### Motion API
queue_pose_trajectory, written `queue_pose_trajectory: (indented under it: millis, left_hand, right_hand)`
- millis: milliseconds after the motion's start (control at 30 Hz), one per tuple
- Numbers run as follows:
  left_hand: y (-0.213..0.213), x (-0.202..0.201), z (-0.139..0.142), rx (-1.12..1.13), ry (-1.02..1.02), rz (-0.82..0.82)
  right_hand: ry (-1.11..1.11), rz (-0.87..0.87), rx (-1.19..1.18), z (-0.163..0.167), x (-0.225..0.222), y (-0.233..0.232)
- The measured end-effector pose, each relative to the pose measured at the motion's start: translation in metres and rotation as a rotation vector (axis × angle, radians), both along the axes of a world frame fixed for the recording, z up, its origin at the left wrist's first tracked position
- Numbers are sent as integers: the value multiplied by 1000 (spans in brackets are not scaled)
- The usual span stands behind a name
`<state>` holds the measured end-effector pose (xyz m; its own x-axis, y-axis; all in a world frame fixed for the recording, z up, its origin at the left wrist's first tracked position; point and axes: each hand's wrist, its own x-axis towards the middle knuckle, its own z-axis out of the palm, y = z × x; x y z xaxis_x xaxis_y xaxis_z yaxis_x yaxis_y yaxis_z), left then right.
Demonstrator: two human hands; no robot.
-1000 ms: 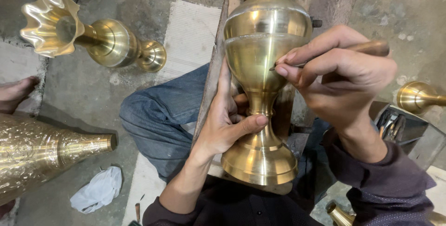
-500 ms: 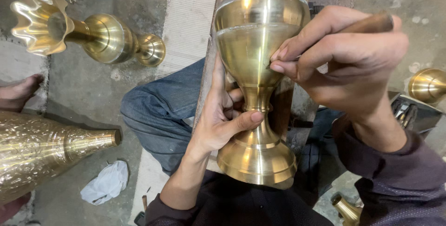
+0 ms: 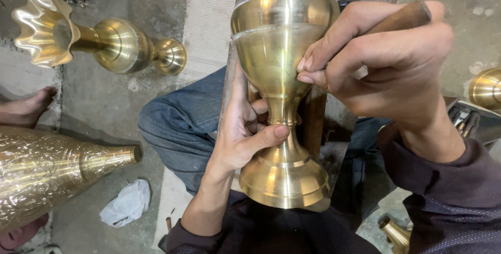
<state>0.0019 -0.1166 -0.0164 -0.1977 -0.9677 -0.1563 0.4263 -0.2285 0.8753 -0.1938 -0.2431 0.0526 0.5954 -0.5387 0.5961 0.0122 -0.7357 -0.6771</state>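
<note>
A brass vase (image 3: pixel 284 76) fills the middle of the frame, lying along a wooden plank (image 3: pixel 313 123) that runs up the frame over the person's lap. Its long axis runs nearly straight up and down the picture: the round foot sits at the lower centre, toward the person, and the wide body points to the top edge, away from them.

The left hand (image 3: pixel 245 134) is clenched around the narrow waist of the vase, thumb across the front and fingers behind, which looks meant to keep the smooth round body from rolling or sliding on the plank. The right hand (image 3: pixel 386 61), in the upper right, grasps a wooden-handled tool (image 3: pixel 402 18) tightly, fingertips bunched low near the thin metal tip, which touches the vase's body; the low grip appears to give fine control of the point.

At the upper left a second brass vase with a fluted mouth (image 3: pixel 94 37) lies on its side on the floor (image 3: pixel 104 97). A patterned brass piece (image 3: pixel 52 173) lies at the lower left, with a crumpled white rag (image 3: pixel 125 209) near it
</note>
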Motion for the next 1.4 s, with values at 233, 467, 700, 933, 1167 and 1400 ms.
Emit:
queue_pose_trajectory:
  millis: [233, 467, 700, 933, 1167, 1400]
  left_hand:
    - [-2, -3, -1, -20, -13, 9]
    - [-3, -5, -1, 1, -20, 13]
    - [-5, -7, -1, -12, -19, 18]
    - [-6, -6, 1, 37, -3, 8]
    - [-5, -6, 1, 56, -5, 5]
    - [-4, -9, 2, 14, 71, 35]
  right_hand:
    - [-32, -3, -26, -4, -2, -1]
    - [-28, 86, -27, -5, -7, -10]
    - [-51, 87, -21, -10, -9, -10]
    - [-34, 115, -36, -8, -10, -15]
    - [-63, 168, 8, -10, -13, -17]
    - [-194, 85, 99, -29, -23, -6]
